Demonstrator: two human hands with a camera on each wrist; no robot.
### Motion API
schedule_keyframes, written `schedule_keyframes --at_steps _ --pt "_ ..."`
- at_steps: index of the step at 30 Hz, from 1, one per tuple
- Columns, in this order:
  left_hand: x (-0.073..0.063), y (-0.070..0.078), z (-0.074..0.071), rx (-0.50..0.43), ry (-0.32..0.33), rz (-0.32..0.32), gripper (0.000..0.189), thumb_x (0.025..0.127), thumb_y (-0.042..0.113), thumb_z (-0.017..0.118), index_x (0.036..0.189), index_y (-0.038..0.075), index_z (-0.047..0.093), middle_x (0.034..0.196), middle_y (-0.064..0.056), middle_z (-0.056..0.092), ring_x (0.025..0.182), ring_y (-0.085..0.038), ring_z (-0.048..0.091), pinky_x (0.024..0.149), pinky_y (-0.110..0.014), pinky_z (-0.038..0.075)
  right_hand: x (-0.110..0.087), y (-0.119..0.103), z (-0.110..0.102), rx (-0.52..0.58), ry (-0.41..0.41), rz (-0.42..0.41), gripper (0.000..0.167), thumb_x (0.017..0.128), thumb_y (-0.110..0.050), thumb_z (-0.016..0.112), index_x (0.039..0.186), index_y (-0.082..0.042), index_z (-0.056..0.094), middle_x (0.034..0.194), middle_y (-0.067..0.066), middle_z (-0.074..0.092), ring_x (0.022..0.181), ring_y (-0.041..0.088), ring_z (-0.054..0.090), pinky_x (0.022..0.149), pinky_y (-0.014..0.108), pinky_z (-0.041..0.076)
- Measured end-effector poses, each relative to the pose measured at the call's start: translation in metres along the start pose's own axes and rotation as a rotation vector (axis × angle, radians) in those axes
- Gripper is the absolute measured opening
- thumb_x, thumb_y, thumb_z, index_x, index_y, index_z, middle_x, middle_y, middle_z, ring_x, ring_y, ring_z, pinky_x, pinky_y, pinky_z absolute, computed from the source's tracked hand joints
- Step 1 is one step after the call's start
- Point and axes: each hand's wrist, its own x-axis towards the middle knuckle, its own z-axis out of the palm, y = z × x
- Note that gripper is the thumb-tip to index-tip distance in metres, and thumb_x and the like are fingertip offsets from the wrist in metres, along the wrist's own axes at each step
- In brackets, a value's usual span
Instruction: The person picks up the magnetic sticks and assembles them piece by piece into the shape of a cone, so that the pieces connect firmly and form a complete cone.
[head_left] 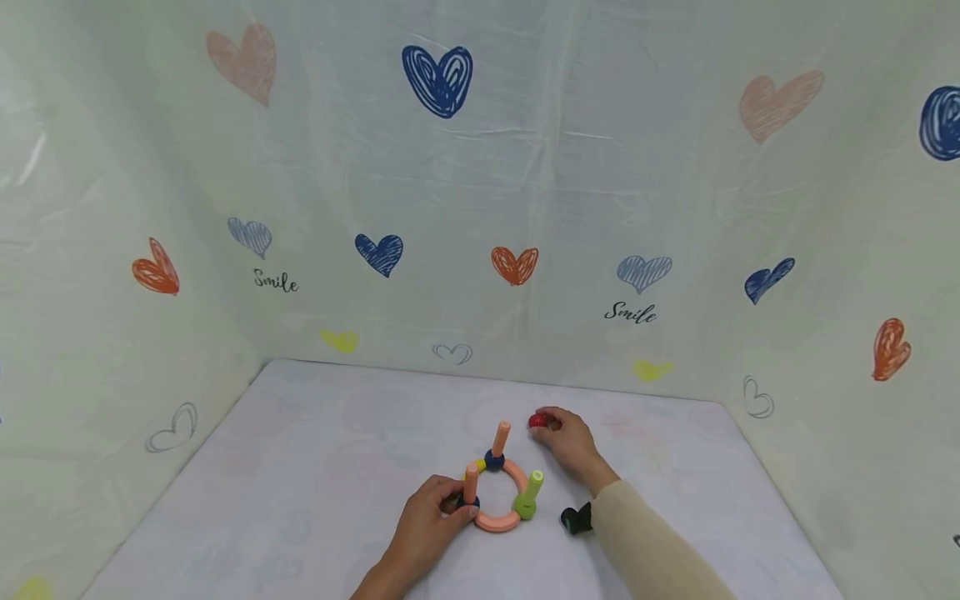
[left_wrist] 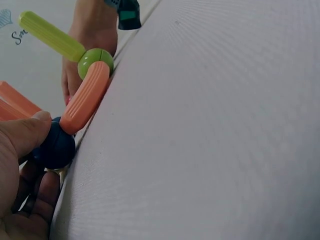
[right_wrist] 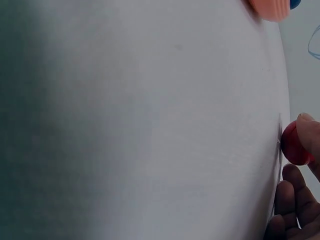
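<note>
A ring of curved toy rods and balls stands on the table, with orange curved rods (head_left: 497, 522) and a yellow one (head_left: 474, 467). Upright from it rise two orange rods (head_left: 501, 437) and a lime rod (head_left: 534, 485), the latter on a green ball (left_wrist: 95, 62). My left hand (head_left: 426, 523) grips the dark blue ball (left_wrist: 57, 147) at the ring's left corner, thumb on top. Another dark blue ball (head_left: 494, 460) sits at the far corner. Beyond the ring to the right, my right hand (head_left: 572, 442) pinches a red ball (right_wrist: 295, 144) at the table surface.
A small dark object (head_left: 576, 521) shows beside the right sleeve (head_left: 648, 542); its kind is unclear. The white table (head_left: 315, 450) is enclosed by pale sheets (head_left: 465, 183) printed with hearts, at the back and both sides.
</note>
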Motion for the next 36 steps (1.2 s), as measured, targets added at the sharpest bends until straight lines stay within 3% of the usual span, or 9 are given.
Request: schedule_keyframes --at_steps 5,10,16,21,29,36 --pt "-0.001 -0.001 0.001 0.01 0.011 0.007 0.035 0.09 0.029 0.085 0.118 0.01 0.077 0.107 0.006 0.064 0.09 -0.006 0.062 0.075 -0.022 0.052 -0.004 0.002 -0.002 -0.052 -0.017 -0.01 0.035 0.095 -0.021 0.079 0.127 -0.012 0.072 0.115 0.007 0.07 0.102 0.024 0.06 0.095 0.047 0.053" --pt "-0.002 -0.002 0.001 -0.002 0.018 0.039 0.037 0.09 0.031 0.085 0.119 0.009 0.076 0.108 0.005 0.065 0.091 -0.007 0.063 0.077 -0.022 0.052 -0.007 0.001 -0.008 -0.108 0.018 -0.002 0.034 0.095 -0.021 0.078 0.128 -0.012 0.07 0.115 0.009 0.072 0.102 0.025 0.065 0.094 0.048 0.056" --pt "-0.003 -0.002 0.001 -0.008 0.027 0.039 0.036 0.089 0.03 0.086 0.118 0.01 0.077 0.107 0.004 0.064 0.092 -0.008 0.062 0.077 -0.022 0.052 -0.016 -0.012 -0.016 -0.016 0.056 -0.018 0.042 0.098 -0.019 0.076 0.137 -0.007 0.065 0.125 0.015 0.072 0.113 0.031 0.069 0.094 0.046 0.06" --pt "-0.004 -0.001 0.0 -0.005 0.037 0.043 0.036 0.089 0.029 0.086 0.118 0.01 0.077 0.107 0.003 0.064 0.092 -0.009 0.062 0.077 -0.022 0.052 -0.024 -0.034 -0.023 0.102 0.069 -0.075 0.042 0.095 -0.018 0.08 0.132 -0.006 0.063 0.122 0.012 0.073 0.11 0.027 0.07 0.092 0.04 0.061" --pt "-0.003 -0.002 -0.001 -0.005 0.034 0.068 0.036 0.09 0.029 0.085 0.119 0.009 0.076 0.109 0.003 0.065 0.09 -0.006 0.062 0.076 -0.022 0.053 -0.043 -0.08 -0.036 0.192 -0.014 -0.256 0.042 0.097 -0.016 0.078 0.137 -0.012 0.068 0.12 0.005 0.075 0.11 0.022 0.068 0.088 0.036 0.06" --pt "-0.004 -0.002 -0.001 -0.01 0.022 0.092 0.038 0.091 0.029 0.084 0.12 0.007 0.076 0.109 0.002 0.065 0.091 -0.005 0.064 0.077 -0.023 0.053 -0.056 -0.093 -0.034 0.204 -0.076 -0.259 0.035 0.096 -0.016 0.079 0.129 -0.016 0.068 0.112 0.0 0.074 0.101 0.018 0.065 0.08 0.032 0.057"
